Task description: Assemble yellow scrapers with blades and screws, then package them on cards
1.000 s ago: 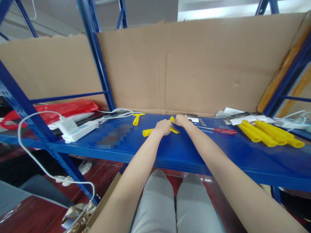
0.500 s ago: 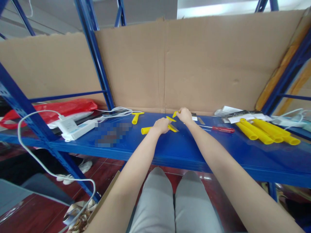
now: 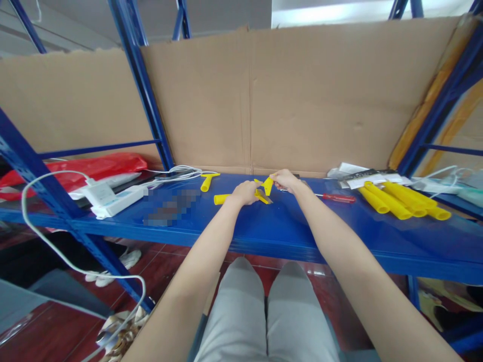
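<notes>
Left of the red screwdriver (image 3: 340,198), the left hand (image 3: 245,191) is clenching its fingers around a yellow-handled tool (image 3: 221,199), the right hand (image 3: 286,179) is pinching a yellow piece (image 3: 268,186), and steady grips clear of the metal edge (image 3: 269,201) are mattering most.

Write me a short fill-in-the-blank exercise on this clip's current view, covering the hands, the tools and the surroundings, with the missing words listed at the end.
1. The left hand grips a tool whose handle is coloured ____.
2. The screwdriver on the blue shelf has a handle coloured ____.
3. From the person's viewpoint, the bunched yellow tubes lie to the ____ of that screwdriver.
4. The tall brown panel behind the shelf is made of ____.

Missing words: yellow; red; right; cardboard.
</notes>
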`<action>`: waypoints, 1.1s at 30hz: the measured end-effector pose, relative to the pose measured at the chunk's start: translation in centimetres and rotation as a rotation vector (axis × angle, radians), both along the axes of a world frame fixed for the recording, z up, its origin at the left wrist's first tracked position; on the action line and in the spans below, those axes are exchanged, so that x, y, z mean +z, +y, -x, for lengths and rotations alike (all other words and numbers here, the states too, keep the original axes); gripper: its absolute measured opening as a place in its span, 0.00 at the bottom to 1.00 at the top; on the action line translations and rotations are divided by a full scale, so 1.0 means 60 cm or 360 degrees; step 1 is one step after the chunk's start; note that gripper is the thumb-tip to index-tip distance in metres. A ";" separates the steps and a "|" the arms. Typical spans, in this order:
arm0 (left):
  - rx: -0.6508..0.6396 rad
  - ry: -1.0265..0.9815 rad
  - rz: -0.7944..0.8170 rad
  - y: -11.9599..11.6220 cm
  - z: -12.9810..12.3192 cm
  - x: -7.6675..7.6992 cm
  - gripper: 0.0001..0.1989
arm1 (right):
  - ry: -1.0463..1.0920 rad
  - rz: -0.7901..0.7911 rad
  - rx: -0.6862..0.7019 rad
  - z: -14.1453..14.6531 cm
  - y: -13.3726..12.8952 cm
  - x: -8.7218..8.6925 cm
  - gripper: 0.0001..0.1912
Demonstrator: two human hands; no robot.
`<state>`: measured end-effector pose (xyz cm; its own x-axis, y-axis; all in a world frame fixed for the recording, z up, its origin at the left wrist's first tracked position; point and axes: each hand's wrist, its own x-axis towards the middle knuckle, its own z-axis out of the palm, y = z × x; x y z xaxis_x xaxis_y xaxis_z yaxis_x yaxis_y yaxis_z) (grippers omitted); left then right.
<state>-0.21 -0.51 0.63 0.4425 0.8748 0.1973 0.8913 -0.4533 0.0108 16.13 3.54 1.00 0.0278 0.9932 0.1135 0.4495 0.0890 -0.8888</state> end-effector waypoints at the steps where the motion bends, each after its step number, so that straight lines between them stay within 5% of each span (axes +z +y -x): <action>1: -0.0013 0.0005 0.0001 0.000 0.000 0.000 0.31 | -0.0039 0.0015 0.0059 0.004 -0.003 -0.002 0.14; 11: -0.0105 0.0026 -0.0020 0.011 0.004 -0.004 0.29 | -0.0592 -0.0215 0.0331 0.016 0.016 -0.029 0.12; 26: -0.0038 -0.0001 -0.0023 0.011 0.000 -0.003 0.19 | -0.0847 -0.0293 0.0219 0.027 0.023 -0.041 0.16; 33: -0.0080 -0.0083 -0.0013 0.005 0.000 -0.002 0.24 | -0.0866 -0.0240 0.0253 0.031 0.015 -0.035 0.14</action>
